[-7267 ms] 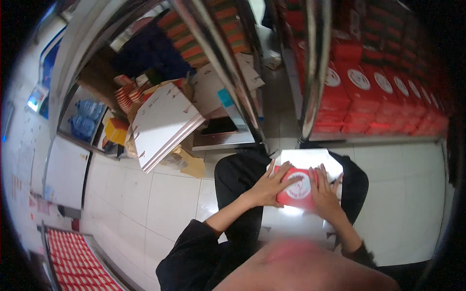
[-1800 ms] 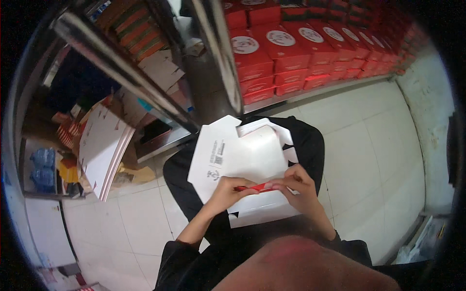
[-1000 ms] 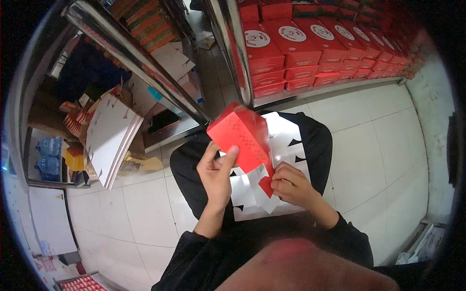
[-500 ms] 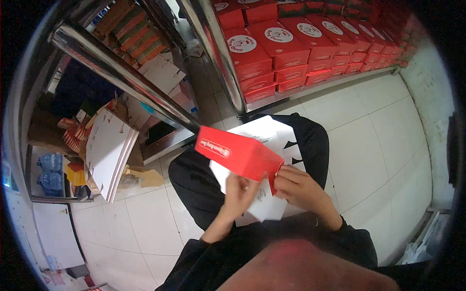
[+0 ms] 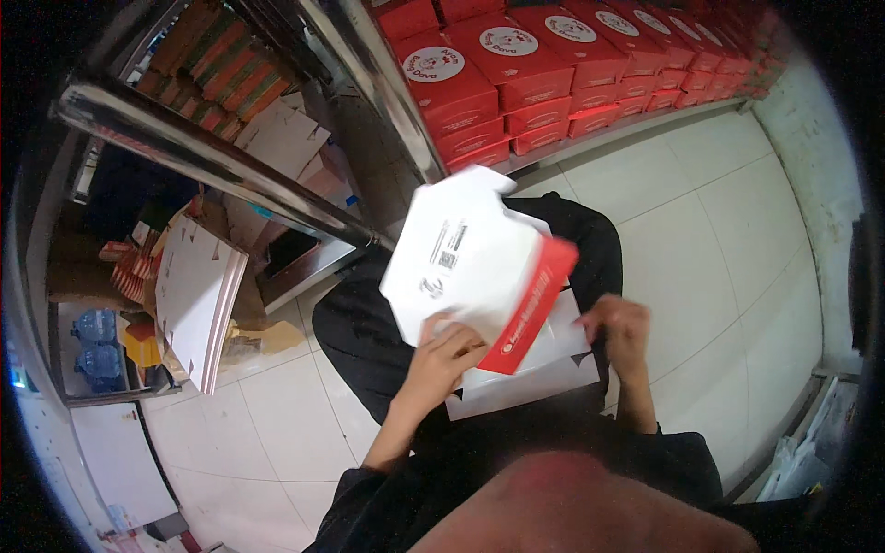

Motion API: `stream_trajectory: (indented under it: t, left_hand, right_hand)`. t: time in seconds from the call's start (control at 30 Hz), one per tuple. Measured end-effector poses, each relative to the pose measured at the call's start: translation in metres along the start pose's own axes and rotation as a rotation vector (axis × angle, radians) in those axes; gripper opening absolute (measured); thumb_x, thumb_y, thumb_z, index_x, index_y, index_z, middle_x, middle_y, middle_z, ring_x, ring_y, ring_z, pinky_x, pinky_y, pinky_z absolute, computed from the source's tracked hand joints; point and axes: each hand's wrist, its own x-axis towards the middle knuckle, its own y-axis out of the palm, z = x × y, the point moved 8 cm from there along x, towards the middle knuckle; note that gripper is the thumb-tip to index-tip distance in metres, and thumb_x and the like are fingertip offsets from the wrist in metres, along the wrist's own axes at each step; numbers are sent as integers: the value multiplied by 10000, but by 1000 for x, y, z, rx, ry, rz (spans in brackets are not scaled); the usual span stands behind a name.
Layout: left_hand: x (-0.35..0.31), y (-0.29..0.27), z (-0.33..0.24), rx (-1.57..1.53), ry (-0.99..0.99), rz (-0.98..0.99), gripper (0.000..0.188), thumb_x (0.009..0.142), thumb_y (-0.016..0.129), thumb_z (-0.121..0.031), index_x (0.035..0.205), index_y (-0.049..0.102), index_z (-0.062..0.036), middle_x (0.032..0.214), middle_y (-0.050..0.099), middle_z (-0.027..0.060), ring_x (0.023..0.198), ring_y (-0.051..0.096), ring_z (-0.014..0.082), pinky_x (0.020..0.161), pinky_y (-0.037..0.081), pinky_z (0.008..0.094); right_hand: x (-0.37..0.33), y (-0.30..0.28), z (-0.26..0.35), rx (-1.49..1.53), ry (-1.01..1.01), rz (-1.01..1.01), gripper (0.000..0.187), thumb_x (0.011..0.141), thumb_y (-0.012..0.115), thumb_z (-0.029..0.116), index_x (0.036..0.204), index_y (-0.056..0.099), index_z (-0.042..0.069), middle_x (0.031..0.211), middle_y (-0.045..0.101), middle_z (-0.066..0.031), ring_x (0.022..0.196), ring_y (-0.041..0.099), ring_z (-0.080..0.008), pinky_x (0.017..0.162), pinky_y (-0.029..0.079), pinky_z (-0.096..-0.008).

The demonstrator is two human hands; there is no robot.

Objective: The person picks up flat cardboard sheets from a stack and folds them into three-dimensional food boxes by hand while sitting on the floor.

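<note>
A partly folded cardboard food box, white with print on its broad face and red along one side, is tilted over my lap. My left hand is closed on its near left edge, the fingers lying over the white face. To the right, my right hand is apart from the box, its fingers loosely bent and slightly blurred, with nothing seen in them. Beneath the box, white flat cardboard with dark notches at its edge rests across my legs.
Finished red boxes are stacked in rows on a low metal shelf at the far right. Shiny metal posts stand close beyond my knees. On the left, flat white cardboard sheets lean near blue water bottles. Pale floor tiles surround me.
The box has turned from showing its red outside to showing its white printed face. My right hand has let go and moved right; my left hand keeps hold.
</note>
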Motion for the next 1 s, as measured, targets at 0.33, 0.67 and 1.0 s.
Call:
stream_trajectory:
  t: [0.33, 0.67, 1.0]
  left_hand:
    - [-52, -61, 93, -302, -550, -680, 367, 823, 723, -87, 1170, 646, 7, 1437, 449, 182, 1230, 508, 324, 1018, 390, 397]
    - [0, -16, 60, -194, -510, -1086, 399, 717, 392, 139, 1098, 392, 22, 1123, 369, 138, 1037, 404, 226, 982, 314, 323]
    - [-23, -26, 78, -158, -574, -325, 661, 843, 384, 195, 1415, 458, -130, 1209, 593, 219, 1112, 600, 381, 980, 453, 401]
  right_hand:
    - [72, 64, 5, -569, -182, 225, 716, 740, 788, 184, 1375, 482, 60, 1210, 521, -164, 1105, 521, -314, 993, 385, -395]
    - [39, 109, 18, -131, -120, -330, 849, 776, 414, -60, 1515, -4, -56, 865, 372, -41, 788, 370, -163, 812, 318, -281]
    - [45, 70, -12, -376, 39, 63, 525, 963, 446, 22, 1478, 370, 91, 1198, 505, -208, 1127, 510, -315, 987, 442, -383]
